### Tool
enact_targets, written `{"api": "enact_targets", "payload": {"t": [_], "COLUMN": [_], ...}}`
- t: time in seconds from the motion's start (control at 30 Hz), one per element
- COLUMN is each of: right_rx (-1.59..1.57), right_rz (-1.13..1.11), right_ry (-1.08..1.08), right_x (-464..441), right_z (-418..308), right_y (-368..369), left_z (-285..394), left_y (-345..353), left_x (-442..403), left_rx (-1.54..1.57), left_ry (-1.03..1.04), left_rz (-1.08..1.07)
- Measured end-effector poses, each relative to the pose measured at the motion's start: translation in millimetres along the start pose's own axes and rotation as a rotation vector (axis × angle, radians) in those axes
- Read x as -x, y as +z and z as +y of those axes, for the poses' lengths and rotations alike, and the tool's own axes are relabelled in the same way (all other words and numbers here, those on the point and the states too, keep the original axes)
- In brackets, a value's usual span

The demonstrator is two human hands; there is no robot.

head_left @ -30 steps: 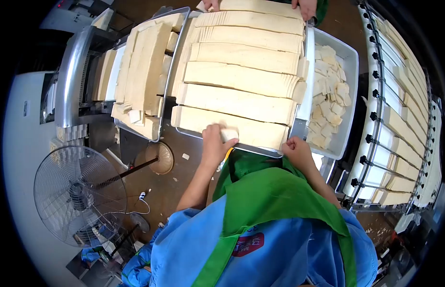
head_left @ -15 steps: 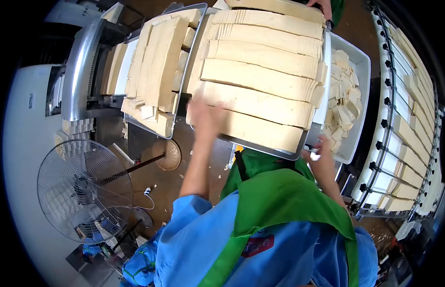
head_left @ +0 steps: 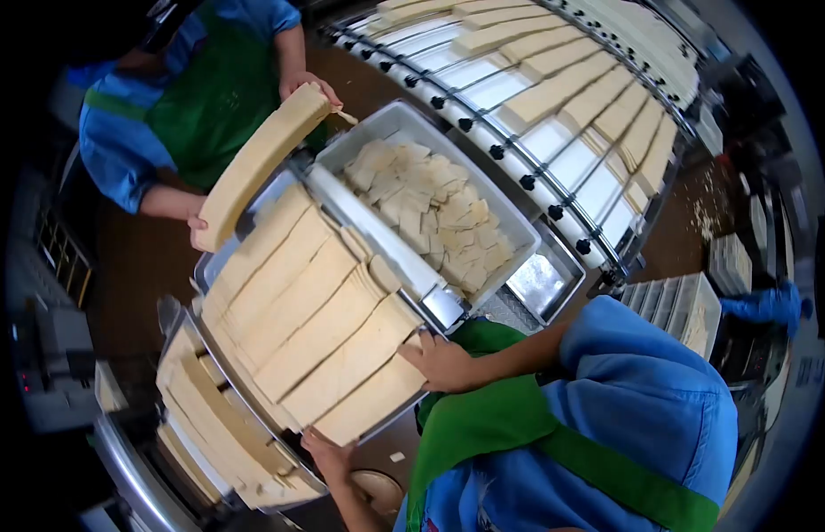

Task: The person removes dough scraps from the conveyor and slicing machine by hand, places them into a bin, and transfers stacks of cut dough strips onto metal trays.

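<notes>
Long stacks of thin pale-yellow sheets (head_left: 293,306), perhaps bean curd, lie side by side on a metal tray. My left hand (head_left: 328,454) is at the lower-left end of the nearest stack (head_left: 374,403), its fingers curled against the end. At the opposite end of that stack, my right hand (head_left: 439,362) has its fingers over the edge. Both hands appear to grip the stack by its ends; the undersides of the fingers are hidden.
Across the tray, a co-worker in a green apron (head_left: 219,124) holds up a long stack (head_left: 263,167) with both hands. A white bin (head_left: 521,238) of pale offcuts stands beside a white bar (head_left: 377,232). Behind is a railed conveyor (head_left: 598,191) carrying strips. Another loaded tray (head_left: 219,426) sits at left.
The view has turned toward the right and the co-worker. My right hand has come from beside the bin onto the near stack's end. My left hand has moved to the other end.
</notes>
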State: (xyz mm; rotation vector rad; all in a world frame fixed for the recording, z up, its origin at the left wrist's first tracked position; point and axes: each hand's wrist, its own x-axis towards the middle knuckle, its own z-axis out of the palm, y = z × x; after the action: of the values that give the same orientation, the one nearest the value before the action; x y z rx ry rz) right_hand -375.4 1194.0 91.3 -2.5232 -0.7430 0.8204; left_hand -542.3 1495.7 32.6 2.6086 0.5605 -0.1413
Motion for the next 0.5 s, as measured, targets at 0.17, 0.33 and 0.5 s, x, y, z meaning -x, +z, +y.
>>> {"api": "enact_targets", "payload": {"t": [0.17, 0.33, 0.5], "right_rx": [-0.024, -0.211, -0.24], "right_rz": [0.081, 0.028, 0.065], "right_ry": [0.024, 0.005, -0.208], "right_x": [-5, -4, 22], "right_z": [-1, 2, 17], "right_y": [15, 7, -19], "left_z": [19, -33, 15], "left_y": [-1, 17, -26], "left_x": [-6, -8, 8], "left_rx": [0.104, 0.27, 0.213], "left_ry": [-0.089, -0.097, 0.049], "left_rz": [-0.034, -0.061, -0.021]}}
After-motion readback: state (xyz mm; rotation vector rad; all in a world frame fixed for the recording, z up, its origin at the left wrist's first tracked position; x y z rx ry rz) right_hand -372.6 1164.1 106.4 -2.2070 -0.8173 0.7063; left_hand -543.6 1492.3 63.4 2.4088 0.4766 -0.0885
